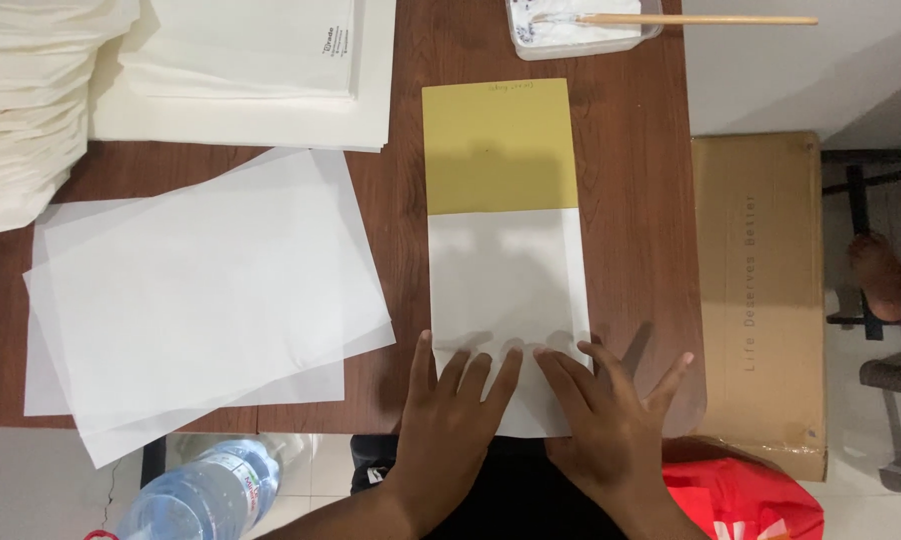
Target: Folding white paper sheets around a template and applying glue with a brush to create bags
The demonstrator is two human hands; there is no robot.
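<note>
Brown table: both hands flat on white sheet

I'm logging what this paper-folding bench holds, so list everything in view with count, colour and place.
folded white sheet: one, white, table centre, under both hands
yellow card: one, mustard yellow, under the white sheet's far end
loose translucent sheets: several, white, table left
paper stack: one stack, cream, top left
folded pile: one, white, far left edge
tray: one, clear, top centre
brush: one, wooden handle, lying across the tray
table: one, dark brown
cardboard box: one, tan, right of the table
water bottle: one, clear blue, floor bottom left
red bag: one, bottom right
left hand: pressing the sheet's near edge
right hand: pressing beside it
</note>
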